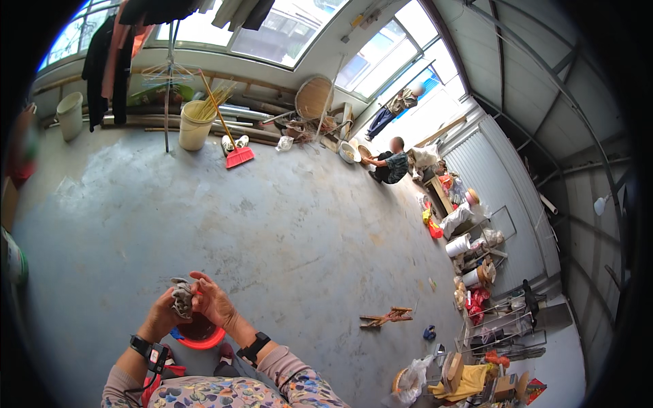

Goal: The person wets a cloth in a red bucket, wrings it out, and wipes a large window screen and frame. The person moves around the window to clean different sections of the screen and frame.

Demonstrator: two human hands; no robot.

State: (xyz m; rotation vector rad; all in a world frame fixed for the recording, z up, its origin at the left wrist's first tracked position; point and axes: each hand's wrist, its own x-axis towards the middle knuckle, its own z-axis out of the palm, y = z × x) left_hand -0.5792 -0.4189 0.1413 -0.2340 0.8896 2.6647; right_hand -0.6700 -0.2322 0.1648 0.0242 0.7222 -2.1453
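My left hand [166, 311] is closed around a bunched, wet-looking grey cloth [181, 298], held above a red plastic basin [205, 343]. Right beside it, my right hand [213, 300] has its fingers bent at the cloth's right side; whether they pinch it cannot be told. Dark, murky water [198, 326] fills part of the basin, which stands on the floor by my feet. Something blue [176, 333] lies at the basin's left rim. Both wrists wear black straps, the left one with a small device and a cable.
A red broom [239, 157] and a cream bucket [194, 125] stand ahead near the wall. One person [392, 162] squats by a metal bowl; another [395, 109] stands at the doorway. A folded wooden stool [386, 317] lies to the right, near clutter along the right wall.
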